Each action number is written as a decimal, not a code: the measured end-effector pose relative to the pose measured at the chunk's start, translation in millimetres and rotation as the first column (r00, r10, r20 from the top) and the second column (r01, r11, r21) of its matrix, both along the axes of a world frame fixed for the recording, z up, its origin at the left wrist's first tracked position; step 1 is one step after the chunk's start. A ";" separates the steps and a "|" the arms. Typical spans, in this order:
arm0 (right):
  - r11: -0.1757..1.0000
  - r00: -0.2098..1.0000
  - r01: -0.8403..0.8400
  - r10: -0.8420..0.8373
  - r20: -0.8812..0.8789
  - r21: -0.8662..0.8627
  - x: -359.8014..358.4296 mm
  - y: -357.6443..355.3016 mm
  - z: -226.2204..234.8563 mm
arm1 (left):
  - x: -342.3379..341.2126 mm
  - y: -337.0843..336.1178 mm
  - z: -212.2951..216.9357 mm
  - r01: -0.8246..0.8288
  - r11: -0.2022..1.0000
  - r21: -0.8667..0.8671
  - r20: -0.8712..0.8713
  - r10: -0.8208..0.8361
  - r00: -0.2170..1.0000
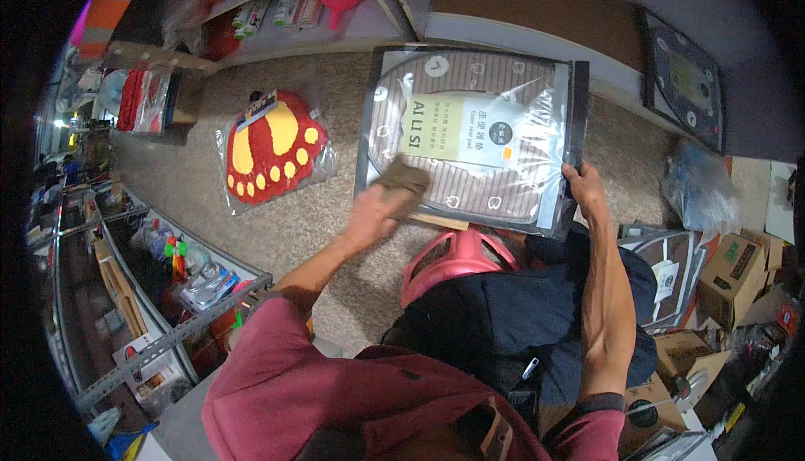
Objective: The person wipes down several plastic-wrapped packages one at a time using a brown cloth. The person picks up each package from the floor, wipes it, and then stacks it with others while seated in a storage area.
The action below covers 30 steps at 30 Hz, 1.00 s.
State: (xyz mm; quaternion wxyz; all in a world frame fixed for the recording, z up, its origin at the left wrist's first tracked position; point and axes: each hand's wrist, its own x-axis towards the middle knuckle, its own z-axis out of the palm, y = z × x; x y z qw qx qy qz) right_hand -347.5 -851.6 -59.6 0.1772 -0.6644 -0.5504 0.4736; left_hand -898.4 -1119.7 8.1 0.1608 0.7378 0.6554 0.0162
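Note:
In front of me a packaged toilet seat pad point(520, 184), grey-brown striped with a pale label, stands tilted in a clear bag with black edges. My right hand point(584, 186) grips the bag's right edge near its lower corner, fingers closed. My left hand point(375, 214) is closed on a brownish cloth point(406, 182), slightly blurred, which lies against the pad's lower left part. Left of the pad, a red and yellow foot-shaped mat point(277, 155) in clear plastic lies on the speckled floor.
A pink plastic stool point(459, 258) stands just below the pad. Metal shelving point(168, 343) with small goods runs along the left. Another packaged pad point(686, 79) leans on the wall at the far right. Cardboard boxes point(731, 276) and a crumpled clear bag point(700, 188) sit at the right.

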 end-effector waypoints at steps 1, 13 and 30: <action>0.999 0.998 0.012 -0.015 0.069 0.039 10.4 1.5 1.8 | -24.6 -9.3 -13.7 -0.107 0.993 0.045 -0.028 0.108 0.994; 0.994 0.985 0.017 -0.036 -0.171 -0.107 8.6 -25.2 32.1 | 72.6 30.5 40.0 -0.245 0.960 0.134 0.238 0.209 0.949; 0.999 0.999 0.007 -0.005 0.044 -0.052 79.9 -5.9 81.2 | 9.2 33.2 -0.2 -0.616 0.786 0.058 0.526 0.500 0.688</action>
